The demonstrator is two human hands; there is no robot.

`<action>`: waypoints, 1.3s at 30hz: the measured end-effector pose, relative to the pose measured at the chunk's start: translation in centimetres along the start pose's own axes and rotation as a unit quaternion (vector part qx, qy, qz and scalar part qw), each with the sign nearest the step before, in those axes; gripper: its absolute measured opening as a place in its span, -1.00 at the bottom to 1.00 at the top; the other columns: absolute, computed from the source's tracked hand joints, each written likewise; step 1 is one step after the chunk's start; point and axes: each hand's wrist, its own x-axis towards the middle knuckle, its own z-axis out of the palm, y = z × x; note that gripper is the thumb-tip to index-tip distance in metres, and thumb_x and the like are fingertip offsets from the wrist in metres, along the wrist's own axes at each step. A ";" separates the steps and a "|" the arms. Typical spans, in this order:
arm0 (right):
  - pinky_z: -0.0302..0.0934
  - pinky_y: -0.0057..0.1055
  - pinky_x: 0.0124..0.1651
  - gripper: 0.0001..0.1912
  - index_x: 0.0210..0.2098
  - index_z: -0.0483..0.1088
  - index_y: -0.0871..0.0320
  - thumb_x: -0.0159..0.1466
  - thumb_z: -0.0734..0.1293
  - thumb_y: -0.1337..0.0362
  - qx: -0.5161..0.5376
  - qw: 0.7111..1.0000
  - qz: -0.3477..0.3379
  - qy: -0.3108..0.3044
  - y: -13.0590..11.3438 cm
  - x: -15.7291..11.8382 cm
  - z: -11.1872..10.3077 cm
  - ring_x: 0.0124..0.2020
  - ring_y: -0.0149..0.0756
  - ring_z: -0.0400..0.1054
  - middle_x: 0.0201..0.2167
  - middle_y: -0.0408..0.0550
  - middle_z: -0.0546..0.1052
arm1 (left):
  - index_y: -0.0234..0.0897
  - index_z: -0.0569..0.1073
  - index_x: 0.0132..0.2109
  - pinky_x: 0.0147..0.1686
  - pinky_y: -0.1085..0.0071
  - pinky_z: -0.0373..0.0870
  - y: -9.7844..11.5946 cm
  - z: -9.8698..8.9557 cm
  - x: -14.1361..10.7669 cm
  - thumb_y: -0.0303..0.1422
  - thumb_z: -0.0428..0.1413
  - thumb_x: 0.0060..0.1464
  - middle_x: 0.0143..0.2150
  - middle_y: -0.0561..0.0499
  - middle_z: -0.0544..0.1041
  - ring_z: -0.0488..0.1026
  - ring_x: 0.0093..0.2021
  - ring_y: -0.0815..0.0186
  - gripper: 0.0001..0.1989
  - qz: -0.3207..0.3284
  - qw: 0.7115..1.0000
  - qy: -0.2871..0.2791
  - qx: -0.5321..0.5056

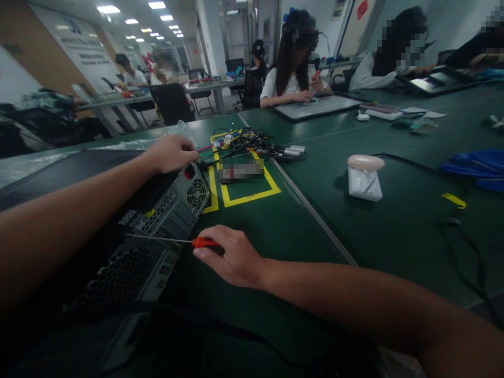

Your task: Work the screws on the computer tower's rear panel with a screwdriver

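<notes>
A desktop computer case (169,210) lies at the left, its back panel with fan grille, slots and ports turned toward the right. Over the far corner of that panel, by the power supply end, my left hand (173,153) is closed with bent fingers on the case edge; its fingertips are partly hidden. My right hand (236,257) grips a screwdriver (202,242) by its red and black handle. The long thin shaft points left, and its tip meets the back panel near the expansion slots. Dim light hides the exact contact of the tip.
Tangled cables (252,140) lie beyond the case, near a pixelated object (241,171) inside yellow tape (252,198). A white box with a pink lid (365,181) and a blue bundle (476,165) are at the right. Other people work across the green table (315,210).
</notes>
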 end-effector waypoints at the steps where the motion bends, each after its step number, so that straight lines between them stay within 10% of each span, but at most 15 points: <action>1: 0.43 -0.29 0.02 -0.72 -0.05 0.50 0.12 0.56 0.32 0.04 0.000 1.000 -0.002 -0.004 -0.1 0.0 -0.1 -0.16 -0.25 0.52 -0.15 -0.02 0.64 | -0.28 0.70 -0.09 -0.08 0.10 0.46 0.1 -0.1 -0.1 -0.04 0.03 0.11 -0.14 -0.24 0.68 0.59 -0.11 -0.10 -0.50 0.000 1.000 -0.002 0.000; 31: 0.48 -0.28 0.01 -0.79 0.01 0.41 0.10 0.55 0.35 0.09 0.004 1.000 0.001 -0.021 0.0 -0.4 -0.2 -0.12 -0.25 0.56 -0.07 0.00 0.64 | -0.45 0.68 0.03 -0.07 0.14 0.35 1.0 -0.3 -0.7 -0.09 -0.06 0.25 -0.07 -0.29 0.66 0.53 -0.10 0.02 -0.41 0.014 0.999 -0.006 0.045; 39: 0.45 -0.27 0.00 -0.76 0.00 0.49 0.11 0.52 0.40 0.07 0.003 1.000 0.000 0.011 0.0 -0.3 -0.2 -0.16 -0.26 0.52 -0.10 -0.01 0.64 | -0.24 0.74 0.09 0.03 0.11 0.43 0.7 -0.3 -0.5 -0.02 0.01 0.15 0.01 -0.21 0.70 0.57 0.05 -0.12 -0.40 -0.005 0.999 -0.006 0.035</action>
